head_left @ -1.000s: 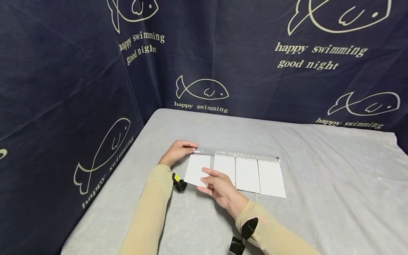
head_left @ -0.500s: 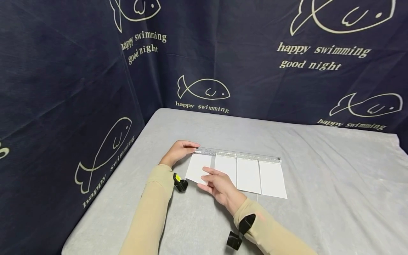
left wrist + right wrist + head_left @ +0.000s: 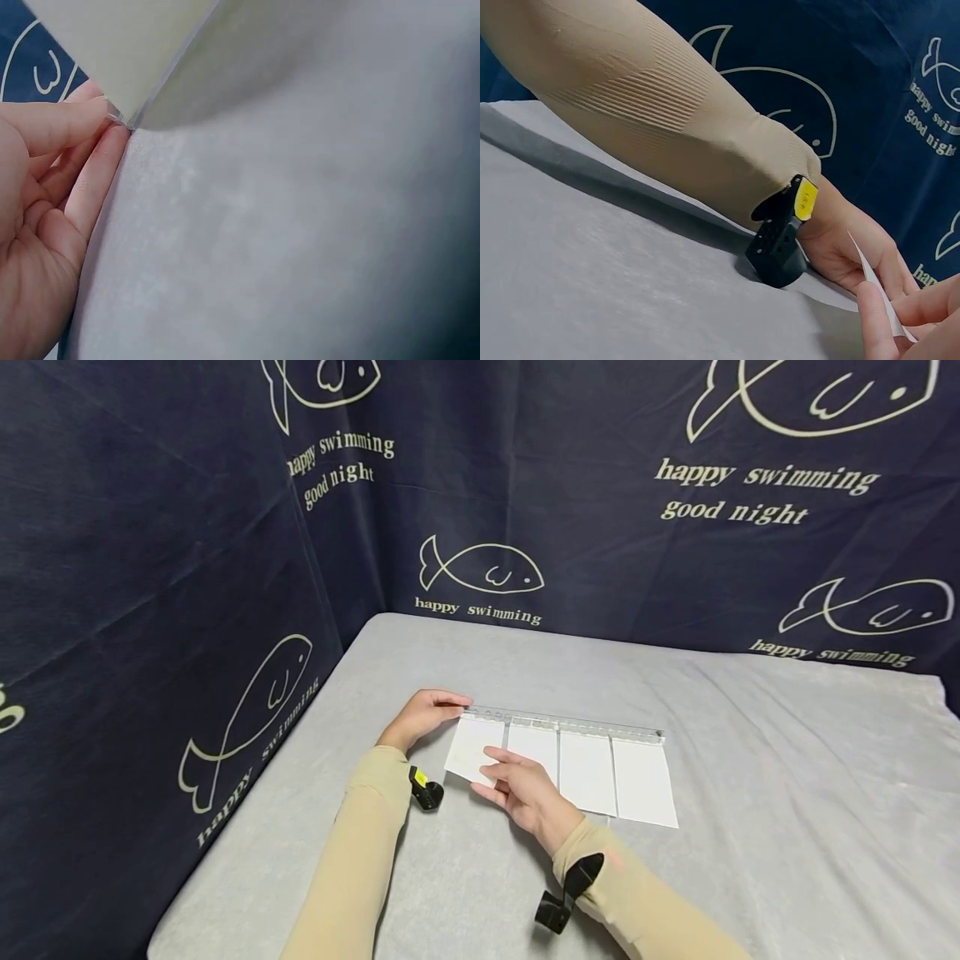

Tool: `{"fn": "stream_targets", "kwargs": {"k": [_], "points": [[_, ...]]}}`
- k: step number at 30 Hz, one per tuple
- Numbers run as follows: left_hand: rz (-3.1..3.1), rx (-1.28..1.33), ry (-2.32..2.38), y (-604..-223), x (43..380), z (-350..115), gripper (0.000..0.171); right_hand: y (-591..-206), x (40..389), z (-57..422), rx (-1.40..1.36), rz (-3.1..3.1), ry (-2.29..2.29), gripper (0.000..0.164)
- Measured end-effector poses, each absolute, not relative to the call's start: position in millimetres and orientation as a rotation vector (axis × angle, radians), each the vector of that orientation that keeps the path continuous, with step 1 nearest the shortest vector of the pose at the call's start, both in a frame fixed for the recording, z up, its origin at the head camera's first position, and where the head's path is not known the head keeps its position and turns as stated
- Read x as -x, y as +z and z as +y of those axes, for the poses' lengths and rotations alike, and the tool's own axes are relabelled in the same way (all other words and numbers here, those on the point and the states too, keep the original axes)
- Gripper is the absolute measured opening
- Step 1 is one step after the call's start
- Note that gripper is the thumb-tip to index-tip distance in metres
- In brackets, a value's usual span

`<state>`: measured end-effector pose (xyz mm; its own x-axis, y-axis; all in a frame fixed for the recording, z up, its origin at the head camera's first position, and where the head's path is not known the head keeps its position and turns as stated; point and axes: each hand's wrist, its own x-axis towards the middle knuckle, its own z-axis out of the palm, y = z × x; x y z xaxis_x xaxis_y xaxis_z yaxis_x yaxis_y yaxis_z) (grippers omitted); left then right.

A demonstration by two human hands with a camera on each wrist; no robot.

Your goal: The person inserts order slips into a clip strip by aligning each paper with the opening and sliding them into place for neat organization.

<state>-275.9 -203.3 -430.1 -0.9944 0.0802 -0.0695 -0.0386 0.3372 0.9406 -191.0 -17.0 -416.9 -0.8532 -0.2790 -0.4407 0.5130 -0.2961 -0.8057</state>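
Observation:
In the head view my left hand (image 3: pixel 422 720) pinches the left end of a long clear plastic strip (image 3: pixel 592 727). The left wrist view shows its thumb and fingertips (image 3: pixel 112 139) meeting at the strip's corner. My right hand (image 3: pixel 528 789) holds the lower right part of a white card (image 3: pixel 468 750), the leftmost in a row. That card is tilted, its lower edge raised off the table, and its top edge meets the strip. Other white cards (image 3: pixel 587 772) line up to its right, their tops along the strip. The right wrist view has the card (image 3: pixel 877 289) edge-on between thumb and fingers.
A grey cloth covers the table (image 3: pixel 750 877), with creases on the right side. Dark blue curtains (image 3: pixel 600 568) with fish drawings hang behind and at the left. Black wrist cameras (image 3: pixel 427 793) sit on both forearms.
My right hand and the leftmost card have shifted slightly up and to the right, nearer the strip and the neighbouring card. My left hand keeps its hold on the strip's end.

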Motion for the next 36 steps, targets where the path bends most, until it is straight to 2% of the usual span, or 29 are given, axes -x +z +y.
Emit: {"fn": "stream_targets", "kwargs": {"k": [10, 36], "points": [[2.512, -0.057, 1.728, -431.8, 277.7, -204.0, 0.024, -417.5, 199.8, -13.3, -0.298, 1.487, -2.172, 0.043], [2.514, -0.087, 1.739, -432.6, 278.1, -205.0, 0.024, -413.1, 195.1, -12.3, -0.288, 1.554, -2.094, 0.044]]}}
